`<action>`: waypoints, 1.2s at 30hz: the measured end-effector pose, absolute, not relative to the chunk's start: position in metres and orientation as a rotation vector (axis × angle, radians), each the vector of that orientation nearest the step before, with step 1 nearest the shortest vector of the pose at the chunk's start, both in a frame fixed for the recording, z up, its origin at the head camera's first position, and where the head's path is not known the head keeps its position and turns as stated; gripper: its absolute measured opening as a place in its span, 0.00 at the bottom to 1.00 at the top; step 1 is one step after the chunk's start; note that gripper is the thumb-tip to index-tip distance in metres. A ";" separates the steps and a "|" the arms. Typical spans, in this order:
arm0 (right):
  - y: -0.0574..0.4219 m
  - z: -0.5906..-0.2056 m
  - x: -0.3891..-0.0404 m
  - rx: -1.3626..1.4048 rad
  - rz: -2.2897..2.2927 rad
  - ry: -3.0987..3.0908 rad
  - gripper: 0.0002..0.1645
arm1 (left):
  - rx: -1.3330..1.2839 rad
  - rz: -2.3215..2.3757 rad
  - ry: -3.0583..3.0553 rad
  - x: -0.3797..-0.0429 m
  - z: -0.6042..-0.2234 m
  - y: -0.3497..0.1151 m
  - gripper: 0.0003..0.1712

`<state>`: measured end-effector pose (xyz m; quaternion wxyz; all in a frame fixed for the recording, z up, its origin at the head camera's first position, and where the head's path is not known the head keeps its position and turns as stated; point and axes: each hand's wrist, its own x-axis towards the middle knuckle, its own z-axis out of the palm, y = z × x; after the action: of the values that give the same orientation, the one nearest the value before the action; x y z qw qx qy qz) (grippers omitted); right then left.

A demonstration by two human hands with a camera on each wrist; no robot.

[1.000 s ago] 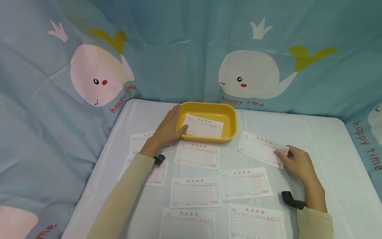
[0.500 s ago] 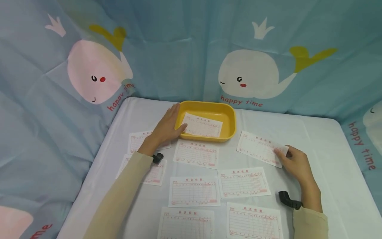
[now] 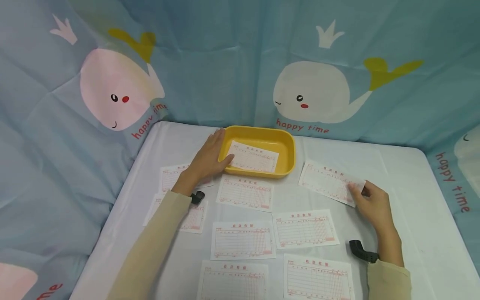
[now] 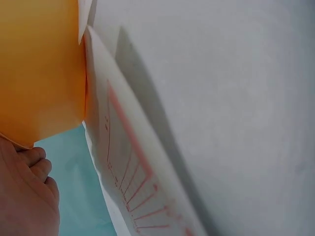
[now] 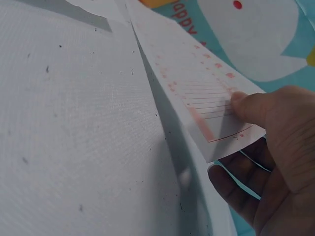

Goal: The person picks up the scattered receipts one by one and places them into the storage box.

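My right hand point(image 3: 373, 204) pinches a receipt slip point(image 3: 326, 180) by its right end. In the right wrist view the thumb lies on the slip's printed face point(image 5: 197, 88), with the other fingers behind and below; the slip slants over the white surface. At the back, my left hand point(image 3: 208, 156) rests along the left side of a yellow plastic tray point(image 3: 288, 166), fingers extended and thumb at the front left rim. Inside the tray lies another red-printed slip point(image 3: 253, 157). The left wrist view shows the tray's outer wall point(image 4: 39, 64) and a slip point(image 4: 128, 147) beside it.
More receipt slips lie spread on the white-covered table point(image 3: 405, 183): one just before the tray point(image 3: 245, 192), others in the middle point(image 3: 243, 241) and front. Two at left point(image 3: 170, 177) are partly under the left arm. A blue whale-print curtain point(image 3: 221, 83) stands behind.
The right hand's slip has been raised slightly and shifted a little to the right relative to the tray. The left hand stays at the tray. The whole view has drifted slightly.
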<state>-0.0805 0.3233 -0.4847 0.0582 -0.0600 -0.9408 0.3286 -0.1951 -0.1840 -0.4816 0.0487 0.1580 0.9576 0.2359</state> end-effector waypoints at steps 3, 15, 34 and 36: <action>0.323 -0.484 -0.081 -0.177 0.997 -2.824 0.27 | 0.475 0.725 2.919 -0.195 -0.481 -0.184 0.57; 0.324 -0.485 -0.080 -0.170 0.997 -2.828 0.26 | 0.499 0.702 2.936 -0.193 -0.483 -0.184 0.57; 0.323 -0.483 -0.082 -0.187 0.996 -2.891 0.29 | 0.507 0.646 2.941 -0.195 -0.480 -0.185 0.57; 0.324 -0.484 -0.082 -0.181 1.002 -2.899 0.29 | 0.510 0.635 2.938 -0.195 -0.479 -0.185 0.57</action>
<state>-0.0820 0.3239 -0.4838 0.0346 -0.0587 -0.9429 0.3259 -0.1951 -0.1850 -0.4793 0.0466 0.1672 0.9626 0.2081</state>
